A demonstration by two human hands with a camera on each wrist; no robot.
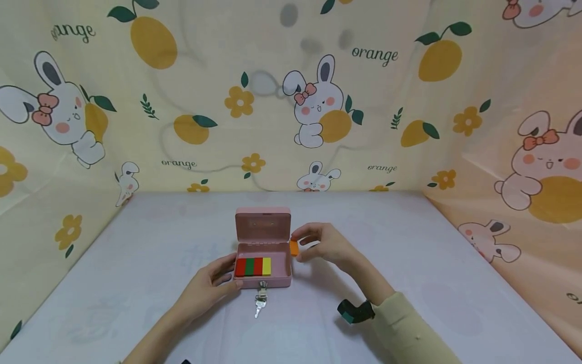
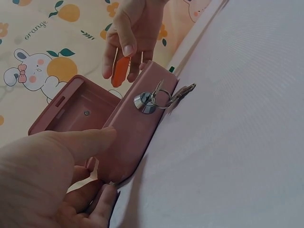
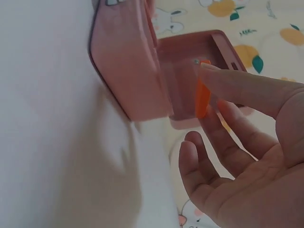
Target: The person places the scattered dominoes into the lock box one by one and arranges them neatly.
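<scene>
A pink metal cash box [image 1: 263, 283] stands on the white table, its lid [image 1: 262, 225] raised at the back. Inside lie several flat blocks side by side: red, a green block [image 1: 249, 266], red and a yellow block [image 1: 267, 266]. My left hand [image 1: 210, 280] grips the box's left end, thumb at the front corner and fingers round the side. Just past the box's right side, my right hand [image 1: 325, 245] pinches an orange block [image 3: 203, 92] between thumb and fingertips, held upright in the right wrist view. Two fingers of that hand stay loosely curled below it.
A key [image 1: 260, 307] sits in the lock [image 2: 145, 102] on the box's front, with a second one on its ring. A black wrist strap [image 1: 356, 311] hangs at the right cuff. Behind the table [image 1: 113, 283] rises a cloth printed with rabbits and oranges.
</scene>
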